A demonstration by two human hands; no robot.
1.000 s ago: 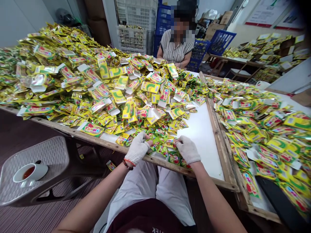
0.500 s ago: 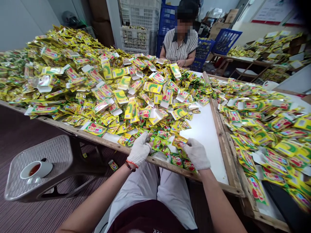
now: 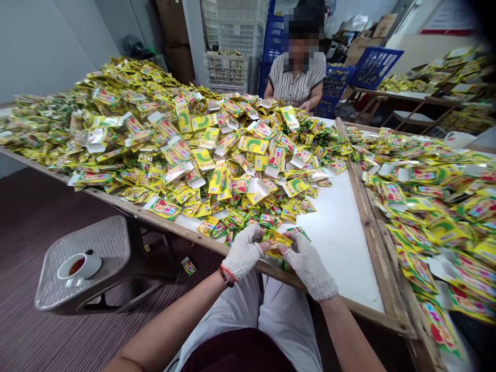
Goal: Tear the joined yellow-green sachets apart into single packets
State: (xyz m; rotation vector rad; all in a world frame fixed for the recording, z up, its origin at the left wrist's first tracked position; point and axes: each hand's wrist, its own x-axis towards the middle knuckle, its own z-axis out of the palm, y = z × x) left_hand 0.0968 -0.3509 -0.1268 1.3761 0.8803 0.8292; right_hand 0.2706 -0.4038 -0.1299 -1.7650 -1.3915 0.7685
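"Well, from the left: item one?"

"One heap of yellow packets and small cartons (image 3: 135, 124), banked high on the table. Hazard: a slide toward the front rail (image 3: 201, 239), should something be pulled from its foot."

"Next, below?"

"One grey stool (image 3: 96, 230), bearing one white cup (image 3: 92, 265), part-filled with reddish-brown liquid. Hazard: a spill, if a knee or sleeve knocks it."

"Then?"

"One carton (image 3: 165, 207), lying beside the rail; a brush of the forearm could tip it over. One small pack (image 3: 188, 266), on the floor, liable to be trodden on."

"And the hands?"

"Left hand (image 3: 243, 252), white fingerless glove: thumb and fingers nearly together, pinching the near end of one yellow packet (image 3: 276, 238). The packet sits between both hands, just above the table's front edge."

"Its hazard?"

"Creasing or tearing, if the two grips pull apart; a drop into the lap, if both loosen."

"Right hand?"

"Right hand (image 3: 312, 266), gloved likewise: thumb and fingers bent in, gripping the packet's other end. Rearmost fingertips hidden; cannot tell how firm."

"Last?"

"White board (image 3: 341, 222), wooden divider (image 3: 362, 206), then cartons beyond it (image 3: 445, 227). Hazard: mixing, if anything is pushed across the divider."
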